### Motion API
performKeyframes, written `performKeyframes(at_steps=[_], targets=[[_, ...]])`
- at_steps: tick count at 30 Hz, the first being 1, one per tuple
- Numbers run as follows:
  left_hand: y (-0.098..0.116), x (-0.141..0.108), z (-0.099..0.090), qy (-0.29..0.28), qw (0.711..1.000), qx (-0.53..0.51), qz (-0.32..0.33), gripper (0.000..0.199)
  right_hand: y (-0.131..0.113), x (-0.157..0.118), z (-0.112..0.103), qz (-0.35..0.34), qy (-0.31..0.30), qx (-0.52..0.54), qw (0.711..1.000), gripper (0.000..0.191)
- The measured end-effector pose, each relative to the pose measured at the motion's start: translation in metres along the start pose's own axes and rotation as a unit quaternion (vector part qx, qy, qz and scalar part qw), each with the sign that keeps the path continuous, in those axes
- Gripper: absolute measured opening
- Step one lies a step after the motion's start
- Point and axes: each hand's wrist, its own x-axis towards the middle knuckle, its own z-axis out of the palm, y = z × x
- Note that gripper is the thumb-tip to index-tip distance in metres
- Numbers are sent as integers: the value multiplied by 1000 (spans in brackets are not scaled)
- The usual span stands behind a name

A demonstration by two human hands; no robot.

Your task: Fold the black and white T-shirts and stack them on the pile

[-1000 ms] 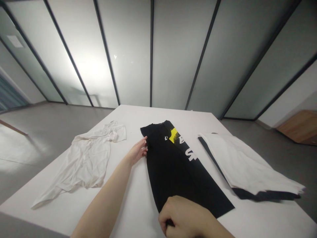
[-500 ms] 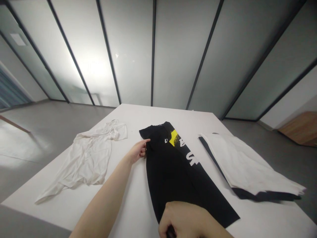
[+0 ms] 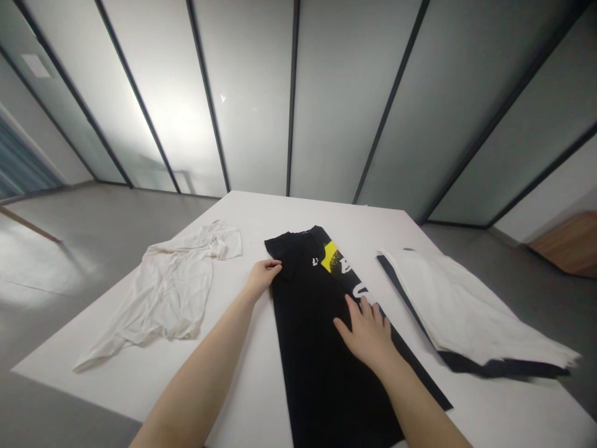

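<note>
A black T-shirt [image 3: 317,367] with white lettering and a yellow print lies lengthwise on the white table [image 3: 261,211], folded along its length, its lower end running out of view. My left hand [image 3: 263,278] has its fingers curled over the shirt's left edge near the collar. My right hand [image 3: 366,333] rests flat on the middle of the shirt, fingers spread, just below the white lettering.
A crumpled white shirt [image 3: 168,286] lies on the table's left. A folded white garment with a dark layer beneath [image 3: 471,311] overhangs the right edge. Grey floor surrounds the table; frosted glass partitions [image 3: 345,99] stand beyond it.
My right hand has let go of the shirt's lower end and moved up onto its middle, opening flat. My left hand stays at the shirt's edge.
</note>
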Motion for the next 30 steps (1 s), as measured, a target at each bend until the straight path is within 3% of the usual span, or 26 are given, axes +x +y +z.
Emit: performKeyframes(at_steps=[3,6,10,16,20,23,27,30], targets=[[-5,4,-2,-7,999,-29,-26,36,1,4,15,4,-31,-32,999,82],[-6,7,-6,-27,996,-66,-58,45,-2,4,22,-4,-21,-36,999,83],[-4,8,-13,-36,973,-187,-129,59,-10,5,22,-23,-23,-40,999,83],[-6,14,-21,59,971,-198,-117,71,-23,25,14,-72,-22,-35,997,82],[-7,17,-26,127,970,-187,-90,75,-27,52,5,-147,-6,-36,988,78],[-5,15,-28,141,964,-211,-75,83,-20,71,-2,-213,-1,-33,977,74],[-1,12,-31,116,952,-264,-99,68,4,83,-3,-276,0,-13,961,70],[-1,14,-32,107,941,-299,-113,53,21,82,-2,-280,17,7,960,67]])
